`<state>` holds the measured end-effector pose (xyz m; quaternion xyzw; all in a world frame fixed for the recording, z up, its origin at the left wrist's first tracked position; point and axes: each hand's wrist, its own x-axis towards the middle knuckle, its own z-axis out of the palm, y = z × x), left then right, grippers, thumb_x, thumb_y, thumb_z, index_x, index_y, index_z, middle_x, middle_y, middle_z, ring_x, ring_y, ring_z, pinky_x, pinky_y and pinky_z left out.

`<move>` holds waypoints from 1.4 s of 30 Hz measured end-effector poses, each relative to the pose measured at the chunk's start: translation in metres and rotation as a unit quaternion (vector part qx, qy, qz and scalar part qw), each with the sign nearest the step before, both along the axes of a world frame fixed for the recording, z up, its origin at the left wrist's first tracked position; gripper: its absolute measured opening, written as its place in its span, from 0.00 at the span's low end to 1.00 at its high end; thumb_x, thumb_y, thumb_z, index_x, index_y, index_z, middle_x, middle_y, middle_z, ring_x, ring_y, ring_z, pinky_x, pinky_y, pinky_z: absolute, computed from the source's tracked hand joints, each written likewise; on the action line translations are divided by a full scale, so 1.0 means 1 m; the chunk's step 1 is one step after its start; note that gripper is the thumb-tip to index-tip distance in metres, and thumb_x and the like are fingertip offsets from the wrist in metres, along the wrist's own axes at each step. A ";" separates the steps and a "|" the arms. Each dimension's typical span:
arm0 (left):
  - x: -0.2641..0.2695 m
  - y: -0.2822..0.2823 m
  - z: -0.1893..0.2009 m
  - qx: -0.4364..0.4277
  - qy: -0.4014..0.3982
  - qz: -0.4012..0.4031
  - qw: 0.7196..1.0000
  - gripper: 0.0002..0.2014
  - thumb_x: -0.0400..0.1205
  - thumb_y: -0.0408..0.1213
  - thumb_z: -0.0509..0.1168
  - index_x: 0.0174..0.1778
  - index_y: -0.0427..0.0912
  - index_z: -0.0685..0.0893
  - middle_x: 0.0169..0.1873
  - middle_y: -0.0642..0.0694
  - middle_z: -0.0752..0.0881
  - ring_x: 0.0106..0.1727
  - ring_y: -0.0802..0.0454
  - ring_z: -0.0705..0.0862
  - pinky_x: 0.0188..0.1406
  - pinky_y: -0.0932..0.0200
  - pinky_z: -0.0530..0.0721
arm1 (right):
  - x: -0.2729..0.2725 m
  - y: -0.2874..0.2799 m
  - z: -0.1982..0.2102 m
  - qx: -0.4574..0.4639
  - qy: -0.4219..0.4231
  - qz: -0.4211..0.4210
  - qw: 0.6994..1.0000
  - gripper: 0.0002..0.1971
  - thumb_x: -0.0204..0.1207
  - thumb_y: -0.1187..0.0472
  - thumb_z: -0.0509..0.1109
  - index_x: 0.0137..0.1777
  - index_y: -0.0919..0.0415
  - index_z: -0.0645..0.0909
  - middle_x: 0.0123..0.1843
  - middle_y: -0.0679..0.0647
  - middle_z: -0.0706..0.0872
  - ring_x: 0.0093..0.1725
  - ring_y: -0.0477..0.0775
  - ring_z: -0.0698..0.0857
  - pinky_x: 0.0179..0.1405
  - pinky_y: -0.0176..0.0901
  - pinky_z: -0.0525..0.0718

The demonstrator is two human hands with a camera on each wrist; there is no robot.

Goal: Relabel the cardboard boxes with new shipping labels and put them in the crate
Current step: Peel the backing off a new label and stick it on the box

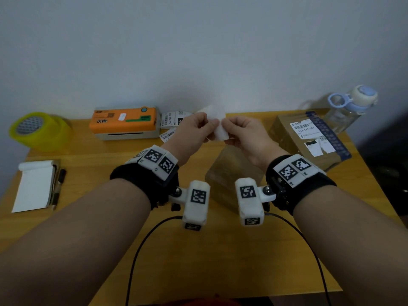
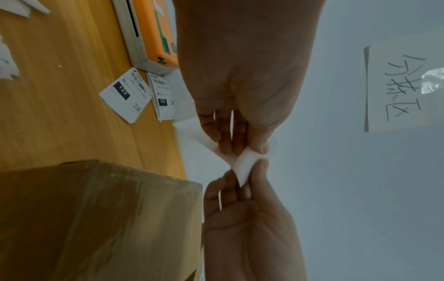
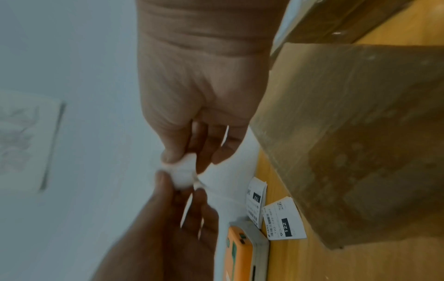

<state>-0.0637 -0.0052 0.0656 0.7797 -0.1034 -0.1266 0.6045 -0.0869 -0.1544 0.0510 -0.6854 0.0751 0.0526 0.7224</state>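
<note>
Both hands met above the far middle of the table (image 1: 198, 261), each pinching the same white label (image 1: 220, 131) between thumb and fingertips. The left hand (image 1: 194, 131) gripped its left edge; the right hand (image 1: 245, 133) gripped the right. In the left wrist view the label (image 2: 245, 165) appeared bent, and seemed to be splitting into two layers at the pinch, though blur left that unclear.

A plain box (image 1: 234, 173) sat on the table directly below the hands, its top bare. A second box (image 1: 309, 138), bearing printed labels, lay near the right edge. A water bottle (image 1: 351, 107) stood behind it at the far right corner.

An orange printer (image 1: 125, 122) rested against the wall, left of the hands, with loose printed labels (image 1: 171, 122) lying just beside it. A yellow tape roll (image 1: 37, 129) occupied the far left corner. A notepad (image 1: 35, 186) with a pen (image 1: 58, 184) alongside lay at the left edge.

No crate appeared in any view.
</note>
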 end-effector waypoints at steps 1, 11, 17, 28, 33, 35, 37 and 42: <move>0.000 0.002 0.000 0.004 0.008 -0.007 1.000 0.14 0.84 0.37 0.62 0.51 0.26 0.79 0.34 0.45 0.81 0.32 0.59 0.80 0.35 0.67 0.79 | -0.001 -0.002 -0.001 0.017 0.016 -0.001 1.000 0.06 0.80 0.60 0.67 0.46 0.61 0.84 0.42 0.54 0.88 0.40 0.48 0.84 0.40 0.39 0.82; 0.003 0.016 -0.003 0.060 0.038 -0.032 0.997 0.11 0.84 0.40 0.61 0.48 0.34 0.79 0.35 0.45 0.83 0.37 0.54 0.81 0.40 0.64 0.81 | -0.003 -0.008 0.001 0.006 0.055 -0.024 0.998 0.08 0.79 0.61 0.68 0.38 0.57 0.82 0.33 0.47 0.85 0.36 0.46 0.82 0.38 0.38 0.81; 0.002 0.018 0.003 0.062 0.039 -0.053 0.996 0.06 0.86 0.38 0.58 0.46 0.40 0.76 0.36 0.44 0.82 0.33 0.54 0.82 0.30 0.61 0.79 | 0.000 -0.017 0.015 -0.010 0.057 0.038 0.998 0.05 0.79 0.62 0.68 0.42 0.59 0.82 0.36 0.50 0.87 0.36 0.47 0.86 0.35 0.37 0.87; 0.000 0.007 0.007 -0.096 0.119 0.025 0.988 0.04 0.81 0.27 0.65 0.45 0.35 0.76 0.39 0.37 0.86 0.33 0.55 0.89 0.35 0.67 0.87 | 0.001 -0.010 0.016 0.165 0.084 -0.005 0.983 0.04 0.81 0.69 0.64 0.48 0.70 0.79 0.47 0.64 0.86 0.41 0.54 0.90 0.41 0.42 0.90; 0.000 0.006 0.010 -0.085 0.088 0.039 0.992 0.08 0.80 0.26 0.66 0.52 0.27 0.79 0.38 0.38 0.86 0.30 0.58 0.89 0.29 0.73 0.83 | 0.000 -0.008 0.014 0.147 0.040 0.033 0.988 0.09 0.79 0.61 0.67 0.52 0.68 0.82 0.49 0.60 0.88 0.48 0.52 0.89 0.55 0.41 0.87; 0.000 0.006 0.009 -0.072 0.078 0.039 0.994 0.10 0.80 0.26 0.66 0.54 0.23 0.79 0.38 0.36 0.86 0.30 0.58 0.88 0.30 0.72 0.84 | -0.001 -0.006 0.014 0.030 0.013 0.041 0.999 0.05 0.77 0.65 0.70 0.49 0.66 0.83 0.44 0.56 0.88 0.43 0.47 0.89 0.49 0.38 0.88; 0.000 0.005 0.009 -0.054 0.073 0.035 0.995 0.11 0.80 0.26 0.66 0.55 0.22 0.79 0.37 0.37 0.86 0.28 0.59 0.88 0.29 0.73 0.83 | 0.000 -0.005 0.013 -0.074 0.011 0.033 0.997 0.02 0.76 0.65 0.72 0.44 0.63 0.83 0.39 0.54 0.87 0.34 0.43 0.87 0.36 0.36 0.87; 0.005 0.011 0.010 -0.003 0.071 -0.002 0.997 0.12 0.79 0.26 0.67 0.55 0.23 0.79 0.37 0.35 0.85 0.29 0.57 0.88 0.33 0.69 0.87 | 0.003 -0.015 0.014 -0.196 0.018 0.060 0.979 0.06 0.76 0.61 0.72 0.38 0.57 0.81 0.32 0.52 0.86 0.26 0.41 0.83 0.24 0.32 0.81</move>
